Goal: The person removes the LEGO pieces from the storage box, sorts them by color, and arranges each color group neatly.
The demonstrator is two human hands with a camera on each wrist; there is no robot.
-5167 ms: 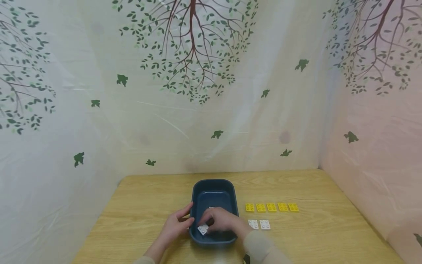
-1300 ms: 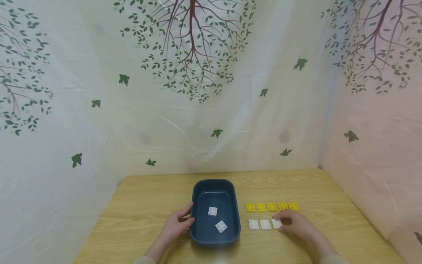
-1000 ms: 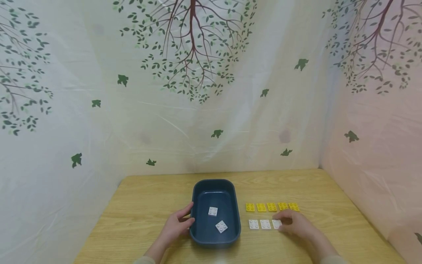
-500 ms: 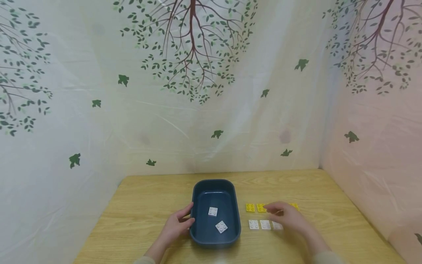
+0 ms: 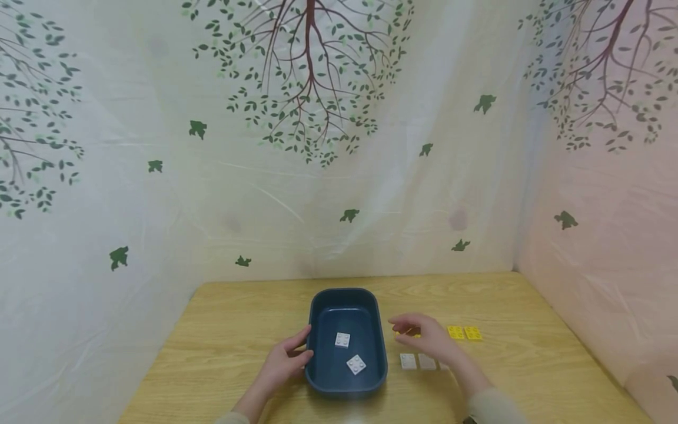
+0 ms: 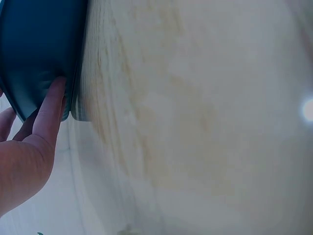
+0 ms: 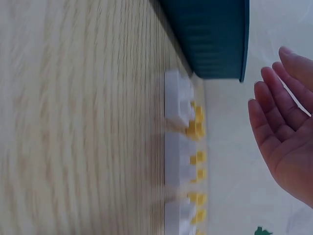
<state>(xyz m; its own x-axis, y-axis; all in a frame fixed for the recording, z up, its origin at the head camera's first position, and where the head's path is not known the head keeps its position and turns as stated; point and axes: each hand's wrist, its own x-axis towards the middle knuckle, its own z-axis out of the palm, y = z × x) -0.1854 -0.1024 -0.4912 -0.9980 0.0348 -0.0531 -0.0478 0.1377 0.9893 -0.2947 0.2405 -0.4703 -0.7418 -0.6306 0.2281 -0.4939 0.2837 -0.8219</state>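
In the head view, my left hand [image 5: 283, 364] rests against the left side of a dark blue tray [image 5: 346, 387]. In the left wrist view, a straight finger [image 6: 51, 105] presses the tray's outer wall. Two white toy bricks [image 5: 342, 340] with four-stud tops lie apart inside the tray. My right hand [image 5: 429, 338] hovers, fingers relaxed and holding nothing, over the left part of a row of yellow toy bricks [image 5: 473, 333]. Nearer me is a row of white toy bricks [image 5: 408, 361], its right end partly behind the hand. The right wrist view shows the right palm [image 7: 298, 161] raised above both rows.
The wooden table [image 5: 238, 312] carries the tray and both brick rows. A pale curtain [image 5: 296, 224] printed with trees and leaves stands along its far edge and both sides. The rows lie just right of the tray.
Earlier, the right hand reached into the tray, then set a third white brick at the row's right end. It let go, lifted and moved left over the yellow bricks. The left hand stayed put.
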